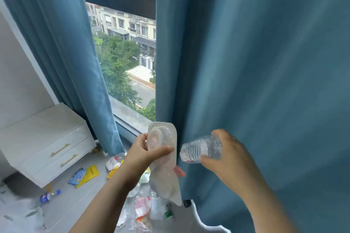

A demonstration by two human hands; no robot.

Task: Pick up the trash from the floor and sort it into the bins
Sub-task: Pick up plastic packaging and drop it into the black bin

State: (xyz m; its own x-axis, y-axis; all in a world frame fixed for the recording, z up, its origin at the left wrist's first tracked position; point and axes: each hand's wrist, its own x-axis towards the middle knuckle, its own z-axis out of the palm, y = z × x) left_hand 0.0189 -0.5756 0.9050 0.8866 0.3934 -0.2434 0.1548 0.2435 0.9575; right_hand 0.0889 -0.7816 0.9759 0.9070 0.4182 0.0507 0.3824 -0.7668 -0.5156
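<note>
My left hand (145,154) grips a clear plastic tray (162,138) with crumpled clear packaging hanging below it, held upright in front of the window. My right hand (225,155) holds a crushed clear water bottle (200,149) on its side, its base pointing left towards the tray. Below my hands lies a heap of clear plastic trash (145,208) on the grey floor. A blue snack packet (76,176) and a yellow packet (91,175) lie to the left. A small bottle with a blue cap (49,196) lies further left. No bin is in view.
Blue curtains (265,81) hang on both sides of the window and fill the right half. A white two-drawer cabinet (47,143) stands at the left wall. White patterned fabric (17,212) lies at the lower left.
</note>
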